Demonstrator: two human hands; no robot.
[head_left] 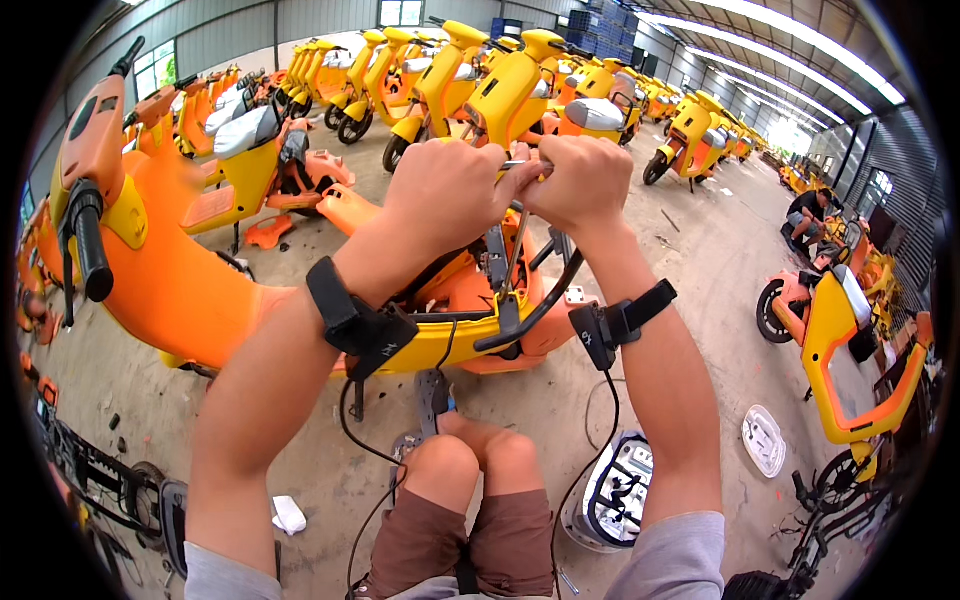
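Observation:
Both my hands are closed side by side around the crossbar of a T-handle wrench, its thin metal shaft (517, 248) running down into the rear of an orange and yellow electric scooter (190, 290). My left hand (440, 195) grips the left end and my right hand (580, 180) the right. The fingers hide most of the crossbar. The shaft's lower tip meets the scooter near a black curved grab rail (555, 305), at the opened seat area. I cannot make out the fastener there. Each wrist carries a black strap with a cable.
On the floor by my right knee lies an upturned grey seat (575, 525). A white plastic cover (763, 440) is farther right. Another yellow scooter (835, 355) stands at the right, with a crouching person (808, 215) beyond. Rows of yellow scooters (505, 95) fill the back.

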